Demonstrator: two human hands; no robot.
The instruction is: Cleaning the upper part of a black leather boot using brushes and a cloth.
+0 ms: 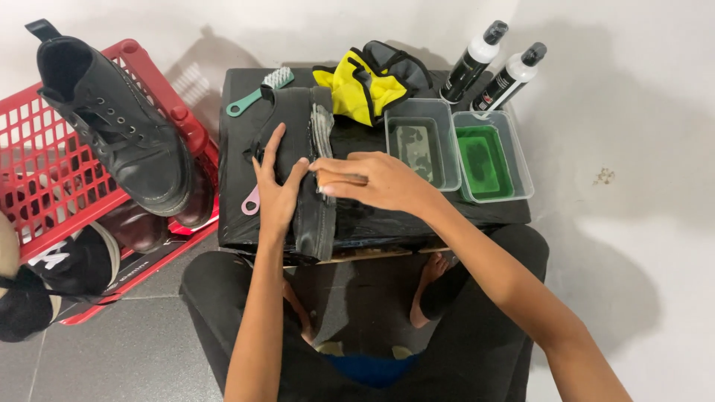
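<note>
A black boot (305, 149) lies on its side on a low black table (491, 212), its worn sole edge facing right. My left hand (277, 186) lies flat on the boot's upper, fingers spread, holding it down. My right hand (372, 181) grips a wooden-handled brush (342, 179) and presses it against the sole edge. The brush's bristles are hidden by the hand.
A green-handled brush (261, 91) and a yellow-and-black cloth (369, 82) lie at the table's back. Two clear tubs, one with murky water (421, 145), one with green liquid (488, 160), stand right, with two bottles (495, 71) behind. A red crate (45, 160) of shoes, with another black boot (123, 123), stands left.
</note>
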